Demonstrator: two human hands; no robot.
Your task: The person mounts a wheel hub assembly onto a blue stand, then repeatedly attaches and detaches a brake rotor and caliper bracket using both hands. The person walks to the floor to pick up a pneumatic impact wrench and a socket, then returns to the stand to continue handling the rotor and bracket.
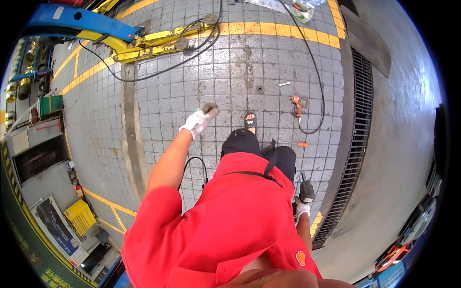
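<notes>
I have two hands, and each wears one white glove. My left hand reaches out in front of me and is closed around one small gray thing, which pokes out past my fingers. It looks round and lumpy, and it sits up above the tiled floor; I cannot tell which way its long side runs. My right hand hangs low by my hip and grips one dark power tool that points up and away from me. On the floor ahead lies one orange drill, its long side running away from me, and one small orange screwdriver lying sideways. One black hose curls past them. The floor is made of small square gray tiles with yellow painted lines. My shirt is red and soft.
</notes>
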